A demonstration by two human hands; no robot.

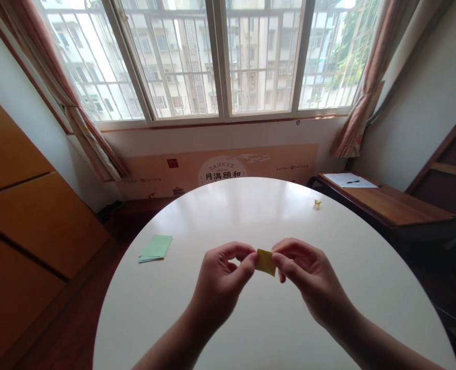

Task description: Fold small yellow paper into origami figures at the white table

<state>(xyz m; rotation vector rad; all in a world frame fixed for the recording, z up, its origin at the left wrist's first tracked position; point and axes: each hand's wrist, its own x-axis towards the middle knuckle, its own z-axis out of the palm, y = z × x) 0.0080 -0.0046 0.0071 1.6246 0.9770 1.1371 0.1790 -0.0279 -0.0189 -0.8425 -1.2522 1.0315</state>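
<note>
A small yellow folded paper (266,261) is held above the round white table (251,216), between both hands. My left hand (222,280) pinches its left edge with thumb and forefinger. My right hand (308,277) pinches its right edge the same way. Both hands hover over the middle of the table, close to me. A tiny yellow folded paper figure (317,204) stands on the table at the far right.
A stack of light green paper sheets (156,248) lies near the table's left edge. A wooden side desk (389,203) at the right carries white paper (349,180) with a pen. A wooden cabinet (27,226) stands at the left, and a window behind.
</note>
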